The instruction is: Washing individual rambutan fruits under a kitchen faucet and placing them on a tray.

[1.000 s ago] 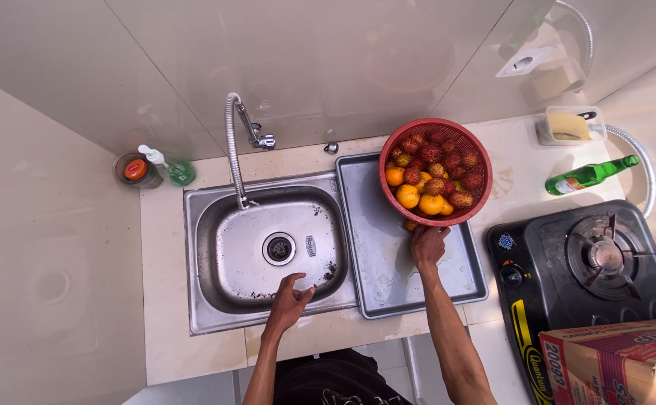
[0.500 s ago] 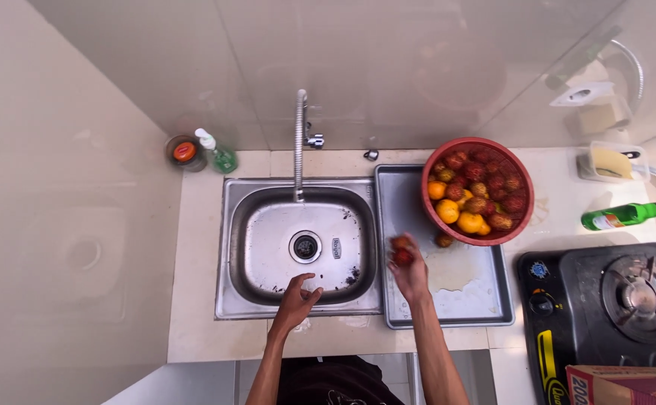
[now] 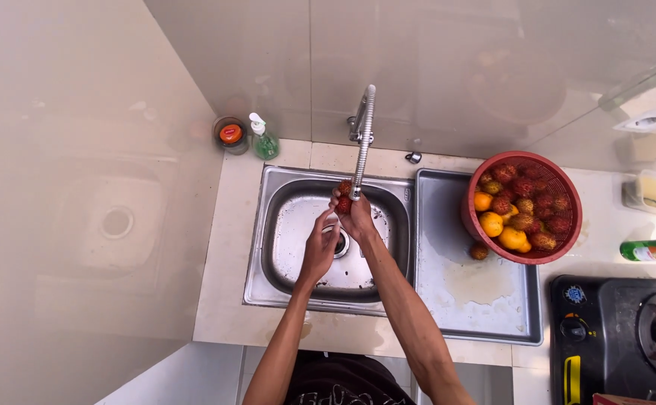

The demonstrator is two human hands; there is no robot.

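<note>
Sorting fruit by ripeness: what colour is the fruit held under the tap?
Red, in the head view: fruit in the right hand.

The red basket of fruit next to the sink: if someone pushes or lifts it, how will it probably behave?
The red basket is piled with red and orange fruit, so it probably feels heavy for its size. It rests partly over the edge of the draining tray, so a push may tip it. One loose fruit lies beside it; the round fruit would likely roll out.
</note>
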